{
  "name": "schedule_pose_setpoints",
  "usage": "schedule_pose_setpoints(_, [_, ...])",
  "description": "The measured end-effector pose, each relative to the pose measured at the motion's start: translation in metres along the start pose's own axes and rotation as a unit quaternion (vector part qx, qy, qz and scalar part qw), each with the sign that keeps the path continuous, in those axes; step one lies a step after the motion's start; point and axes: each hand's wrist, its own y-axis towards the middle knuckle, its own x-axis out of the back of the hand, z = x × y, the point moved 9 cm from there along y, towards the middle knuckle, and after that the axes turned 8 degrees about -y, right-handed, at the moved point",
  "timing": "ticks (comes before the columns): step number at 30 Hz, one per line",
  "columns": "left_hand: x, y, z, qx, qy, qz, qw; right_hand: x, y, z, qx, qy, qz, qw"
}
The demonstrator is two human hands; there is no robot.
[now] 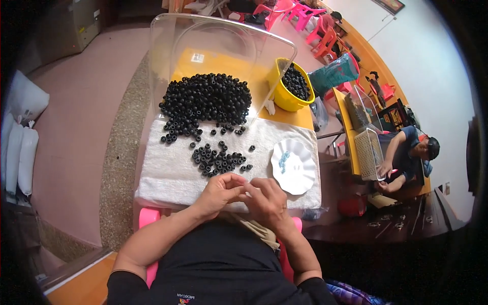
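My left hand [218, 193] and my right hand [268, 201] meet at the towel's near edge, fingertips pinched close together. Whatever is between them is too small to make out. Just beyond lies a small cluster of black ring-like pieces with holes [216, 161] on a white towel [165, 175]. A much larger heap of black pieces [206, 99] spreads behind it, partly under a clear plastic cover or bin [269, 36]. To the right of the cluster sits a white scalloped dish [301, 175] holding some tiny teal bits [284, 161].
A yellow tub [285, 101] full of black pieces stands at the table's back right. At the right, another person [406, 152] works with both hands near a white perforated basket [367, 152]. White sacks [23, 152] stand on the far left, and pink chairs [305, 15] are at the back.
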Motion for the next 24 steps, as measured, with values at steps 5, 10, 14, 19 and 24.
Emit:
schedule_pose_setpoints(5, [0.0,0.002,-0.004,0.004,0.134,-0.021,0.991,-0.01,0.017,0.098,0.227,-0.017,-0.03,0.973])
schedule_pose_setpoints(10, [-0.006,0.004,0.006,-0.036,0.173,0.012,0.984,-0.05,0.028,0.172,0.354,0.049,0.045,0.933])
schedule_pose_setpoints(14, [-0.013,0.0,0.004,-0.017,0.201,0.036,0.979,-0.088,0.026,0.221,0.392,0.107,0.137,0.903])
schedule_pose_setpoints(19, [-0.022,-0.002,0.021,0.0,0.234,0.067,0.97,-0.108,0.017,0.293,0.488,0.133,0.176,0.845])
schedule_pose_setpoints(24, [-0.028,-0.004,0.019,0.004,0.279,0.074,0.957,-0.105,0.023,0.301,0.485,0.279,0.228,0.796])
